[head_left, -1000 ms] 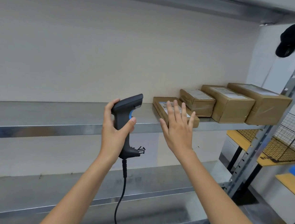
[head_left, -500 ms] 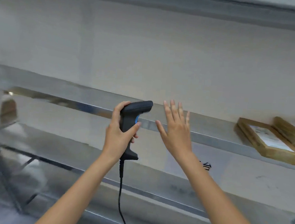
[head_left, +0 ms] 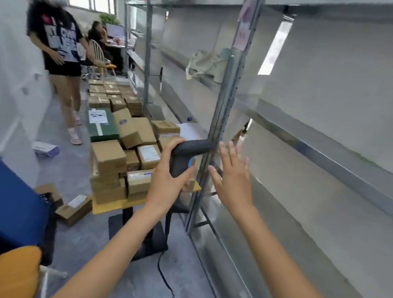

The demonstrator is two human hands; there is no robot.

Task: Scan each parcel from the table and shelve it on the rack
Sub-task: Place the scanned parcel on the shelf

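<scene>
My left hand point(head_left: 167, 184) grips the handle of a black corded barcode scanner point(head_left: 188, 153), held upright in front of me. My right hand point(head_left: 232, 177) is raised beside it with fingers spread, holding nothing, close to the rack's metal upright point(head_left: 218, 127). Several brown cardboard parcels point(head_left: 124, 152) are piled on a yellow-topped table point(head_left: 115, 207) ahead on the left, along with a green box point(head_left: 101, 125). The grey metal rack point(head_left: 320, 144) runs along my right side. The shelves seen here hold no parcels.
A person in a black shirt point(head_left: 58, 44) stands in the aisle ahead on the left. More parcels point(head_left: 110, 95) lie further back, and a few boxes point(head_left: 74, 208) sit on the floor. A blue and yellow object point(head_left: 4, 216) fills the lower left. A cloth bag point(head_left: 204, 64) hangs on the rack.
My view has swung left, away from the shelved parcels, to the aisle and the parcel table. Both hands keep the same pose; the right hand has left the flat parcel on the shelf.
</scene>
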